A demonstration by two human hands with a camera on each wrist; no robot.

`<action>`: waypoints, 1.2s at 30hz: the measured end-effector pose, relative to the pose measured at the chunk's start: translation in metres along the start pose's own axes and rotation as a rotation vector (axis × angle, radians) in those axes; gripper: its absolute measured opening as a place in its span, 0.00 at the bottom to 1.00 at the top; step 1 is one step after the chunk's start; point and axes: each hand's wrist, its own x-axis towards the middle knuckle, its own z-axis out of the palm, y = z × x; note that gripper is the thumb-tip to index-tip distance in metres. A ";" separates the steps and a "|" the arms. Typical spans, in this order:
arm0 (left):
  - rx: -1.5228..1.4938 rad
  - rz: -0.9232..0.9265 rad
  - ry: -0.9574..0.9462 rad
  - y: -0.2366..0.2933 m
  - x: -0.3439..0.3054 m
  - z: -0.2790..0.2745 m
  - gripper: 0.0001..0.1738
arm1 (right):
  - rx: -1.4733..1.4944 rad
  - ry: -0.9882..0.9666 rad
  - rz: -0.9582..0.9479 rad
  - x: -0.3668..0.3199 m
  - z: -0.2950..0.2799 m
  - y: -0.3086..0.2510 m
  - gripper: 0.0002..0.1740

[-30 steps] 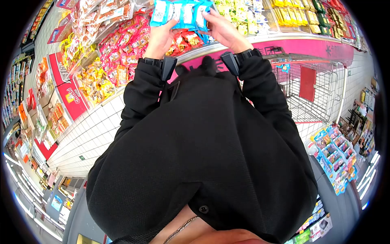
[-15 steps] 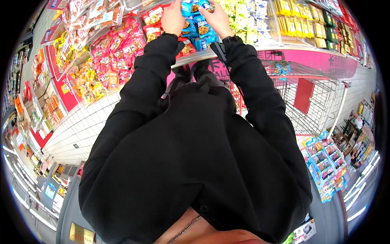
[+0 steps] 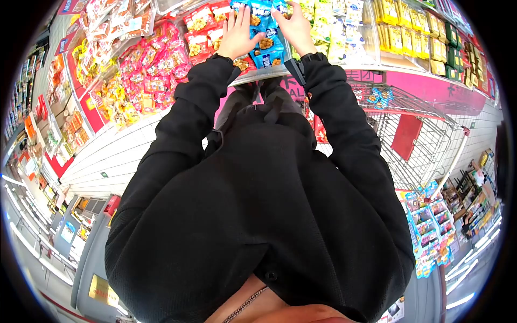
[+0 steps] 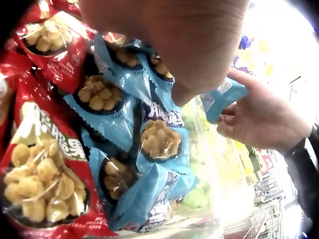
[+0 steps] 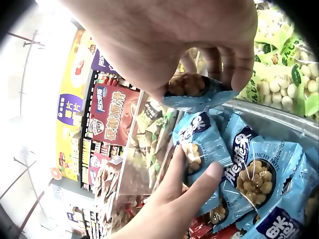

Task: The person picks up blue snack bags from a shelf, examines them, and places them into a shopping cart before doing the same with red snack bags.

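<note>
My right hand (image 3: 294, 31) pinches one blue nut snack packet (image 5: 192, 92) between thumb and fingers, lifted over the bin divider in the right wrist view. My left hand (image 3: 238, 36) lies with straight, spread fingers on the pile of blue snack packets (image 3: 269, 48). In the right wrist view, its thumb and a finger touch a blue packet (image 5: 192, 137) in the pile. Printed nuts show on the packets' fronts, such as the blue packet (image 4: 160, 139) in the left wrist view. Red snack packets (image 4: 47, 169) of the same kind lie just left of the blue ones.
Green snack packets (image 5: 279, 82) fill the bin beyond a clear plastic divider (image 5: 279, 117). Pink-wrapped sweets (image 3: 153, 75) are heaped to the left, yellow packets (image 3: 396, 37) to the right. A wire shopping cart (image 3: 425, 145) stands at the right, with blue packets (image 3: 379, 97) in it.
Both hands have come down from holding a raised row of blue packets. The left hand's fingers have spread over the pile; the right hand stays at its right side.
</note>
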 end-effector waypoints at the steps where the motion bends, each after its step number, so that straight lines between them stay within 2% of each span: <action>1: 0.000 -0.007 0.009 0.004 0.000 0.002 0.48 | 0.003 0.000 0.008 -0.007 -0.005 -0.011 0.32; 2: 0.014 -0.007 0.003 0.007 0.004 0.003 0.45 | 0.036 -0.049 0.103 -0.013 -0.014 -0.023 0.32; 5: 0.175 -0.019 0.030 0.020 0.016 0.000 0.43 | -0.009 0.078 0.046 -0.030 -0.009 -0.011 0.28; 6: 0.173 -0.047 0.008 0.019 0.019 0.004 0.44 | 0.079 -0.017 0.031 -0.036 -0.014 -0.005 0.40; 10: 0.136 -0.127 0.079 0.021 0.033 0.024 0.45 | 0.062 0.039 0.013 -0.062 -0.016 -0.006 0.36; 14: 0.077 -0.216 0.028 0.029 0.036 0.023 0.47 | -0.011 0.073 -0.027 -0.075 -0.017 -0.006 0.36; 17: -0.048 -0.033 0.045 -0.008 0.036 0.026 0.45 | -0.109 0.109 -0.063 -0.079 -0.006 -0.003 0.36; 18: -0.166 0.055 0.086 -0.020 0.036 0.023 0.41 | -0.164 0.143 -0.125 -0.079 0.003 0.002 0.37; 19: -0.321 0.002 0.065 -0.015 0.029 0.001 0.37 | -0.222 0.160 -0.152 -0.078 0.010 0.000 0.37; 21: -0.095 0.138 0.020 -0.031 0.016 -0.010 0.34 | -0.337 0.190 -0.197 -0.082 0.027 -0.003 0.36; 24: 0.055 0.178 -0.046 -0.031 0.006 -0.015 0.30 | -0.393 0.178 -0.168 -0.087 0.048 0.002 0.35; 25: 0.071 0.187 -0.009 -0.029 0.005 -0.014 0.30 | -0.419 0.172 -0.149 -0.090 0.051 0.002 0.35; 27: 0.101 0.209 0.056 -0.027 0.001 -0.012 0.28 | -0.407 0.256 -0.233 -0.096 0.056 0.004 0.28; 29: 0.135 0.189 0.041 -0.027 -0.003 -0.008 0.28 | -0.430 0.320 -0.282 -0.103 0.059 0.009 0.25; 30: 0.153 0.189 0.046 -0.028 -0.003 -0.007 0.27 | -0.415 0.273 -0.236 -0.107 0.062 0.012 0.22; 36: 0.076 0.202 0.049 -0.021 -0.008 -0.009 0.28 | -0.505 0.258 -0.147 -0.100 0.070 0.022 0.23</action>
